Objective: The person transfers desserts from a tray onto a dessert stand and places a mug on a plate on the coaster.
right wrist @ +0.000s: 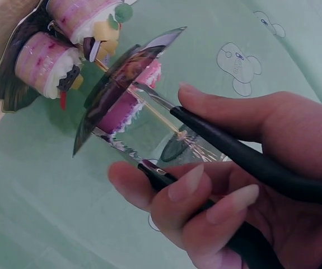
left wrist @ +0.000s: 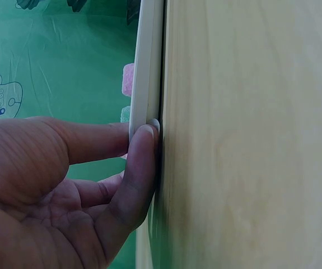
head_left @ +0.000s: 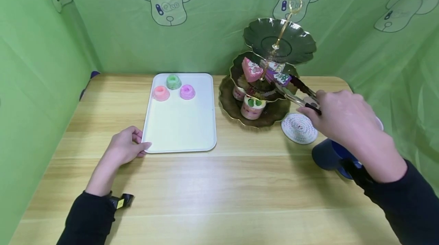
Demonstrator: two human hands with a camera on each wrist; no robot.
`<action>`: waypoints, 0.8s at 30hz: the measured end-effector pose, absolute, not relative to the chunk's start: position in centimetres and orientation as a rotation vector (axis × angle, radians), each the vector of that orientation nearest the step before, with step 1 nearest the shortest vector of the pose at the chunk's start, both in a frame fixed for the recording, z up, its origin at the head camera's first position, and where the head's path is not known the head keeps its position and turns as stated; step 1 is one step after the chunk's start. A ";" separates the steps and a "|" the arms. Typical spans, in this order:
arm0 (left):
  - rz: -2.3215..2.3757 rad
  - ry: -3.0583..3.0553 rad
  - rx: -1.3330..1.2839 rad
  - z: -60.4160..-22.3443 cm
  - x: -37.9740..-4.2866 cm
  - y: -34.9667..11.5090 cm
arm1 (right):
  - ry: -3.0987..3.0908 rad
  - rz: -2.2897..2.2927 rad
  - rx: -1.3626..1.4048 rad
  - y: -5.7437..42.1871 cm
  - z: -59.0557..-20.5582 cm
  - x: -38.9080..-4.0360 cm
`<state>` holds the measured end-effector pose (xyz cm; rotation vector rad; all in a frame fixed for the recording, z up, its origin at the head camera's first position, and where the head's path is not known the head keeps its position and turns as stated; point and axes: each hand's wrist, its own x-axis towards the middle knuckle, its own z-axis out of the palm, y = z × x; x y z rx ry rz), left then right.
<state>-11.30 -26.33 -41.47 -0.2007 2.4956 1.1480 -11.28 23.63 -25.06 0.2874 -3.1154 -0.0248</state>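
Note:
My left hand (head_left: 124,148) pinches the near left corner of a white tray (head_left: 181,130) between thumb and fingers; the left wrist view shows the tray edge caught there. On the tray sit a pink (head_left: 161,93), a green (head_left: 173,82) and a purple ring-shaped sweet (head_left: 187,92). My right hand (head_left: 346,119) holds black-handled metal tongs (head_left: 295,97) reaching into the middle tier of a three-tier cake stand (head_left: 253,54). In the right wrist view their tips lie either side of a purple cake slice (right wrist: 117,114); a firm grip cannot be told. A pink cake slice (head_left: 251,70) lies beside it.
Cup cakes (head_left: 252,108) stand on the stand's bottom tier, under the middle plate. A round patterned coaster (head_left: 299,128) lies right of the stand. Below my right forearm is a dark blue cup (head_left: 325,155). Green cloth (head_left: 212,24) hangs behind the table.

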 end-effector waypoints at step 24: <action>1.159 2.480 -0.218 -41.6 -11.4 -26.3 | -2.756 0.240 0.685 15.4 -27.9 -7.7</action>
